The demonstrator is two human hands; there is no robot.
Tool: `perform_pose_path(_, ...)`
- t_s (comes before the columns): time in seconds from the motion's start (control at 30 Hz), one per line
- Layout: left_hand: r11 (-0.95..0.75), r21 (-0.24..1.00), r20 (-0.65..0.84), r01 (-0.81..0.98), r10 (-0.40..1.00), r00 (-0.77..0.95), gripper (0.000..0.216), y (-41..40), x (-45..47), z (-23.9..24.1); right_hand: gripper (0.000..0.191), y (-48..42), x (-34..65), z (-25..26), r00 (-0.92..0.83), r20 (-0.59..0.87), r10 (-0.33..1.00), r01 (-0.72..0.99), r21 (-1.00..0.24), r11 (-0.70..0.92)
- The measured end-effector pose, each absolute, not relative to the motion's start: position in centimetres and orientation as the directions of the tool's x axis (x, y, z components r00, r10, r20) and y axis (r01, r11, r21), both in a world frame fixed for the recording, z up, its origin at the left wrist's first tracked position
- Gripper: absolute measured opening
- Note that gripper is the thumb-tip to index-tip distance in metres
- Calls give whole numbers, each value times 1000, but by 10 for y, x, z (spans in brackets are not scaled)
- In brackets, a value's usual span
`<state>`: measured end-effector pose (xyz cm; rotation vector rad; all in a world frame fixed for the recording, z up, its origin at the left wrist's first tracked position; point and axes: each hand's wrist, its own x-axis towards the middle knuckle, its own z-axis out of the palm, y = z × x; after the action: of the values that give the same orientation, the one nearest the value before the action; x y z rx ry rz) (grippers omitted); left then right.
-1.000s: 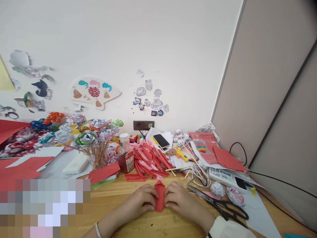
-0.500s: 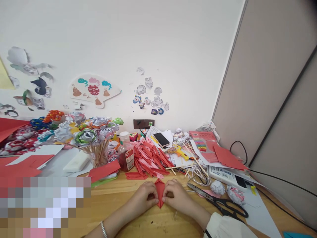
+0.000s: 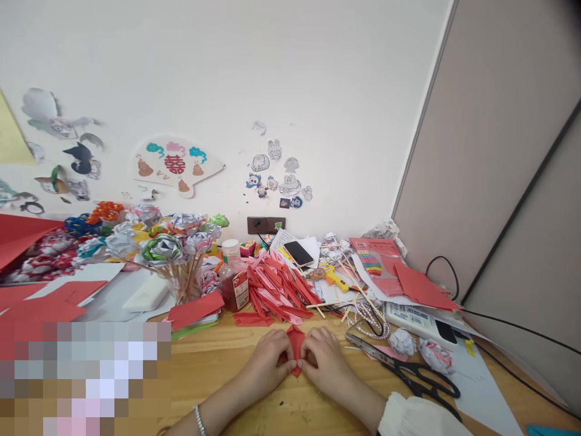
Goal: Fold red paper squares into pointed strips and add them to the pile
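A small folded piece of red paper stands between my hands over the wooden table. My left hand pinches its left side, thumb near the lower middle. From the right, my right hand pinches the other side, its thumb tip close to the left one. Fingers partly cover the paper's edges. Just beyond lies a heap of folded red and pink paper strips. Black-handled scissors rest to the right of my right hand.
Left of the heap stands a bottle of dark red liquid, near paper flowers in a holder. A phone, a yellow glue gun, bead strings and crumpled paper balls lie behind and right. Blurring covers the lower left.
My thumbs have come closer together at the paper's middle, and both hands still grip it. The whole view has shifted slightly.
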<state>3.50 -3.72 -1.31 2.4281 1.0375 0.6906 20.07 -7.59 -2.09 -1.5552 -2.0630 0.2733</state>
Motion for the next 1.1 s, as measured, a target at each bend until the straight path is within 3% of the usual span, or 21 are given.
perform_pose_path(0.17,-607,548,251,575,775,579,12,-40,35,-8,7,-81,204,-16,-193,343,919,795,-494,351)
perform_pose_path(0.3,-595,556,236,579,782,577,11,-42,36,-7,10,-91,209,-8,-464,406,788,680,-407,610)
perform_pose_path(0.4,-567,557,216,606,804,554,12,-44,37,-5,10,-97,213,-4,-588,375,717,648,-311,695)
perform_pose_path(0.53,-553,556,205,620,814,543,13,-46,38,-3,11,-98,219,-2,-617,356,702,667,-237,707)
perform_pose_path(0.73,-549,559,190,621,814,549,12,-45,38,-2,17,-92,229,-4,-446,446,776,824,-134,550)
perform_pose_path(0.93,-540,525,180,658,826,535,12,-43,38,-2,17,-99,221,-3,-646,408,645,691,-45,721)
perform_pose_path(1.1,-527,407,221,746,849,480,17,-40,31,-5,15,-99,217,-6,-679,351,644,674,-50,737)
